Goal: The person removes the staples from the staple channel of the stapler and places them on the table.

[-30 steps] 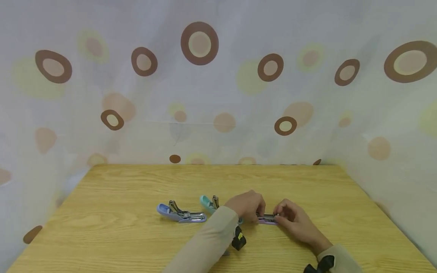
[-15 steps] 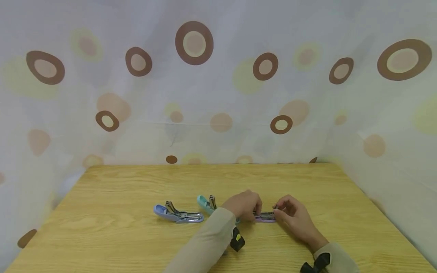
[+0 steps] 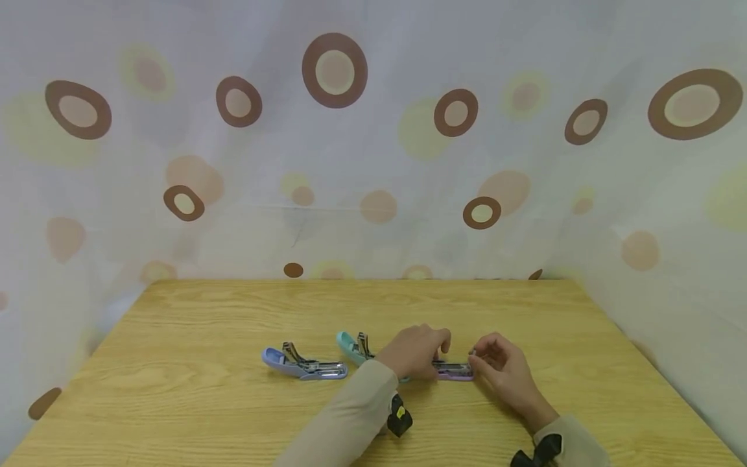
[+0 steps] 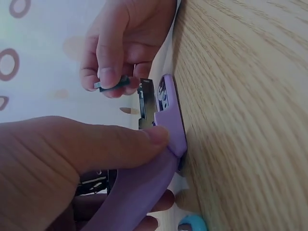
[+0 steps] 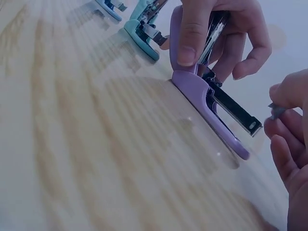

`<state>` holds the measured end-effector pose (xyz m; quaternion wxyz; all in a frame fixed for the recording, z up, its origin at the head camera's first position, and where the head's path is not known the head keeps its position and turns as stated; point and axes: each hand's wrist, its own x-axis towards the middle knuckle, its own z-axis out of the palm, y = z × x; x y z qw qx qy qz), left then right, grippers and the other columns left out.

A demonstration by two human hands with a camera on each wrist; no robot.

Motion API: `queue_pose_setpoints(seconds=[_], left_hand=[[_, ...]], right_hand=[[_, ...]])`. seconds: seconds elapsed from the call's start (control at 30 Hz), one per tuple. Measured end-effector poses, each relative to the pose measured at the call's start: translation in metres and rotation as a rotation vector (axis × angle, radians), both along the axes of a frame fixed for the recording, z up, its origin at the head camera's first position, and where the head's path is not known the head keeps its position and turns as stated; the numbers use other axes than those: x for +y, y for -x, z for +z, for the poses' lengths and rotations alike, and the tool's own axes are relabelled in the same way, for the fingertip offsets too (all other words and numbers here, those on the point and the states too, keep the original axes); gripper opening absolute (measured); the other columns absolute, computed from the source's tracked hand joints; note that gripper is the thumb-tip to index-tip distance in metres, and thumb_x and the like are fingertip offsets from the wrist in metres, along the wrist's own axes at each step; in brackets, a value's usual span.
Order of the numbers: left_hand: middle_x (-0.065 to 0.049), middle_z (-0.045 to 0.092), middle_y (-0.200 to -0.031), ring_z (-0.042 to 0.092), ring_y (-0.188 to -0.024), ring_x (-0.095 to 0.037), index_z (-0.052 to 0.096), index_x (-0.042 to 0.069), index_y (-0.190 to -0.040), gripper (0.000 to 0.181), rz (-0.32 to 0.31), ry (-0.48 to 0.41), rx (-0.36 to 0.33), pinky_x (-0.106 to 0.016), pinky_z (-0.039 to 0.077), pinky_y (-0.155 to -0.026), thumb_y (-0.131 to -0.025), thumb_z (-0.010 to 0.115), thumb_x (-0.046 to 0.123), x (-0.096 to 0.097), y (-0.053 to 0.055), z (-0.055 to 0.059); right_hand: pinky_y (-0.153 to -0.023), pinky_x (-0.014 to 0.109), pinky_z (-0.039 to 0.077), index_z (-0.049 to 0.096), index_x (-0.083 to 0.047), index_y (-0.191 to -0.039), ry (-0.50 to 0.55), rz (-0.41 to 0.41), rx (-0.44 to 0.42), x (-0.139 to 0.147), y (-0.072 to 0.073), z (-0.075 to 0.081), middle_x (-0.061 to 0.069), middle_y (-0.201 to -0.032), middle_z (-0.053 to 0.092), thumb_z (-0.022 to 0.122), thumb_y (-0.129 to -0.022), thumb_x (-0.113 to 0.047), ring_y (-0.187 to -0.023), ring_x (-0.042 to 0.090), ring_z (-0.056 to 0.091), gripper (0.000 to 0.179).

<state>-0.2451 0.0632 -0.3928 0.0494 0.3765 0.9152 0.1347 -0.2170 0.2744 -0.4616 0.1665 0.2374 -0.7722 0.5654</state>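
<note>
A purple stapler point(image 5: 211, 108) stands on the table with its top swung up and its metal staple channel point(image 5: 238, 111) exposed. My left hand point(image 3: 415, 351) grips its raised top, the thumb point(image 4: 139, 144) pressing near the hinge. Just past the free end of the channel, my right hand point(image 3: 508, 373) pinches a short grey strip of staples point(image 4: 114, 85) between thumb and fingers. In the right wrist view the strip point(image 5: 277, 111) is apart from the channel. The left hand hides part of the stapler in the head view.
Left of the hands lie a blue stapler point(image 3: 306, 366) and a teal stapler point(image 3: 353, 347), both opened up. My left forearm partly covers the teal one. A patterned curtain point(image 3: 373, 143) hangs behind the wooden table point(image 3: 175, 415).
My right fingers have risen slightly from the end of the purple stapler with the strip of staples. One left finger has lifted off; that hand still holds the stapler.
</note>
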Motion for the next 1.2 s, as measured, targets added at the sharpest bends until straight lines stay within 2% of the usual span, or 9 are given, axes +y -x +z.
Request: queue_pose_setpoints(seconds=[0.1,0.3,0.47,0.53,0.63,0.73,0.8,0.93,1.2], left_hand=[[0.005,0.067,-0.093,0.061,-0.081,-0.007,0.058,0.017,-0.104,0.036,0.005,-0.008,-0.014,-0.019,0.048,-0.070,-0.077,0.082,0.021,-0.001,0.003,-0.002],[0.005,0.064,-0.105,0.059,-0.090,-0.008,0.056,0.016,-0.110,0.040,-0.031,-0.066,-0.072,-0.019,0.047,-0.074,-0.078,0.081,0.023,-0.008,0.008,-0.003],[0.000,0.059,-0.116,0.055,-0.094,-0.009,0.055,0.015,-0.117,0.047,-0.045,-0.081,-0.042,-0.020,0.047,-0.078,-0.079,0.080,0.025,-0.014,0.001,0.003],[-0.002,0.056,-0.120,0.054,-0.092,-0.010,0.053,0.015,-0.119,0.049,-0.055,-0.099,-0.019,-0.021,0.047,-0.079,-0.080,0.080,0.026,-0.018,-0.001,0.006],[-0.002,0.054,-0.125,0.054,-0.101,-0.012,0.051,0.015,-0.123,0.056,-0.057,-0.142,0.031,-0.026,0.046,-0.090,-0.078,0.081,0.027,-0.026,-0.001,0.010],[-0.001,0.052,-0.129,0.052,-0.118,-0.018,0.051,0.015,-0.125,0.062,-0.045,-0.186,0.082,-0.036,0.041,-0.103,-0.074,0.084,0.029,-0.037,0.001,0.014],[0.000,0.052,-0.131,0.049,-0.123,-0.020,0.051,0.015,-0.125,0.064,-0.023,-0.215,0.097,-0.040,0.037,-0.107,-0.073,0.085,0.033,-0.044,0.001,0.016],[-0.001,0.051,-0.133,0.049,-0.124,-0.023,0.051,0.014,-0.124,0.059,0.016,-0.272,0.090,-0.044,0.036,-0.107,-0.077,0.081,0.033,-0.063,-0.001,0.019],[-0.006,0.049,-0.137,0.046,-0.128,-0.028,0.051,0.012,-0.125,0.047,0.102,-0.403,0.071,-0.050,0.037,-0.105,-0.086,0.073,0.025,-0.111,-0.007,0.030]], right_hand=[[-0.061,0.019,0.049,0.056,0.004,-0.092,-0.039,-0.005,0.081,0.000,0.002,-0.003,0.000,-0.084,0.060,0.064,-0.079,0.017,-0.071,0.005,0.058,0.020],[-0.053,0.021,0.042,0.059,-0.006,-0.081,-0.228,-0.070,0.347,-0.015,-0.003,0.003,0.001,-0.071,0.059,0.068,-0.066,0.019,-0.057,0.008,0.052,0.030],[-0.053,0.015,0.041,0.058,-0.010,-0.081,-0.296,0.005,0.506,-0.025,-0.003,-0.006,-0.006,-0.072,0.057,0.065,-0.063,0.011,-0.059,0.003,0.051,0.029],[-0.054,0.012,0.042,0.060,-0.009,-0.084,-0.305,0.059,0.536,-0.031,-0.005,-0.007,-0.006,-0.073,0.058,0.066,-0.064,0.011,-0.059,0.001,0.051,0.028],[-0.058,0.011,0.045,0.063,-0.009,-0.089,-0.315,0.124,0.503,-0.040,-0.009,-0.005,-0.004,-0.076,0.062,0.070,-0.066,0.011,-0.062,0.002,0.055,0.031],[-0.065,0.013,0.049,0.066,-0.008,-0.093,-0.325,0.179,0.408,-0.046,-0.015,-0.002,0.002,-0.082,0.067,0.074,-0.071,0.009,-0.069,0.006,0.061,0.030],[-0.070,0.016,0.051,0.066,-0.010,-0.094,-0.347,0.204,0.350,-0.051,-0.020,-0.002,0.002,-0.086,0.068,0.075,-0.073,0.006,-0.075,0.007,0.063,0.028],[-0.075,0.020,0.052,0.067,-0.016,-0.093,-0.385,0.253,0.291,-0.061,-0.033,-0.003,-0.004,-0.088,0.068,0.075,-0.078,-0.001,-0.081,0.004,0.062,0.023],[-0.077,0.018,0.050,0.065,-0.020,-0.093,-0.422,0.324,0.314,-0.075,-0.046,-0.002,-0.010,-0.091,0.065,0.074,-0.081,-0.005,-0.085,0.001,0.061,0.021]])
